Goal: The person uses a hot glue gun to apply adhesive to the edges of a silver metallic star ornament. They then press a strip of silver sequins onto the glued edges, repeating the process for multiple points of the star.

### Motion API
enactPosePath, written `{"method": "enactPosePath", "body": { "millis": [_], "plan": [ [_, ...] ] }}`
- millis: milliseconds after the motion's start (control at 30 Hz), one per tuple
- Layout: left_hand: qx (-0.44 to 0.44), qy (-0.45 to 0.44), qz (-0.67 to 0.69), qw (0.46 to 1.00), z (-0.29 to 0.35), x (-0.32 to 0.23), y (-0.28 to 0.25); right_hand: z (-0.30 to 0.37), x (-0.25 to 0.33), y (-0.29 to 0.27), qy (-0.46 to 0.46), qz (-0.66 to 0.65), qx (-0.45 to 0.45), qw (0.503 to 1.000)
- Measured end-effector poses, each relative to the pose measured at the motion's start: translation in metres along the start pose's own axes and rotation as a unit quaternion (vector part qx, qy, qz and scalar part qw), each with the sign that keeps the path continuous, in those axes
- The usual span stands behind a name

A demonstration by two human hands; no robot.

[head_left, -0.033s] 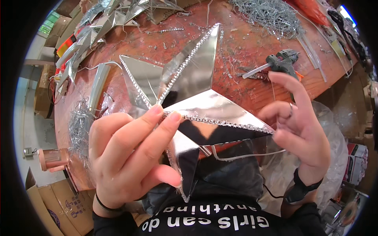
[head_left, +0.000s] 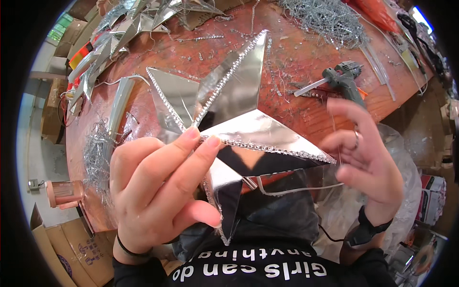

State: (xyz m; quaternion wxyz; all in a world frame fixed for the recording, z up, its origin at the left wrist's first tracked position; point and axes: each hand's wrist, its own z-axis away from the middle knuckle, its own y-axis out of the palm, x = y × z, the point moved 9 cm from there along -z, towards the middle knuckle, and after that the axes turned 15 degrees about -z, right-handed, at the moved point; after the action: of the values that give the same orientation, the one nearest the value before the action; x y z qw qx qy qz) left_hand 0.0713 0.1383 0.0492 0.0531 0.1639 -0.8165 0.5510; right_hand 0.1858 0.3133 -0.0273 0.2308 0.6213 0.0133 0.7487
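A shiny silver five-pointed star (head_left: 236, 81) is held up in front of me, with rhinestone trim running along several of its ridges. Its far arm points away and its lower arm hangs toward my lap. My left hand (head_left: 160, 184) grips it from the left: two fingertips press the trim near the middle, and the thumb lies against the lower arm. Just beyond the star's right tip is my right hand (head_left: 368, 158), slightly blurred, its fingers bent but apart and nothing visible held. A thin, hair-like strand shows near these fingers.
On the red-brown table (head_left: 296, 57) lies a grey-green glue gun (head_left: 344, 79) with a clear stick in it. Tangled rhinestone trim (head_left: 325, 21) is heaped at the far right. More silver stars (head_left: 143, 21) lie at the far left. Clear plastic (head_left: 401, 172) hangs at the right.
My right hand has shifted slightly right, away from the star's right tip, and its fingers have spread a little. The left hand and the star are almost unmoved.
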Motion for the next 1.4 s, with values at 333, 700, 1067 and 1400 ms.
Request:
{"method": "enactPosePath", "body": {
  "millis": [333,700,1067,1400],
  "plan": [
    [-0.051,-0.184,0.365,0.911,0.020,0.028,0.013,0.010,0.055,0.042,-0.191,0.527,-0.056,0.826],
    [-0.130,-0.288,0.592,0.741,0.036,0.079,0.020,-0.031,0.042,0.072,-0.021,0.508,0.035,0.860],
    [-0.369,-0.448,0.531,0.618,0.137,0.213,0.036,0.001,0.126,0.126,-0.324,0.756,-0.046,0.566],
    [-0.286,-0.471,0.562,0.617,0.109,0.184,0.057,-0.259,0.203,-0.018,-0.065,0.334,-0.128,0.932]
  ]
}}
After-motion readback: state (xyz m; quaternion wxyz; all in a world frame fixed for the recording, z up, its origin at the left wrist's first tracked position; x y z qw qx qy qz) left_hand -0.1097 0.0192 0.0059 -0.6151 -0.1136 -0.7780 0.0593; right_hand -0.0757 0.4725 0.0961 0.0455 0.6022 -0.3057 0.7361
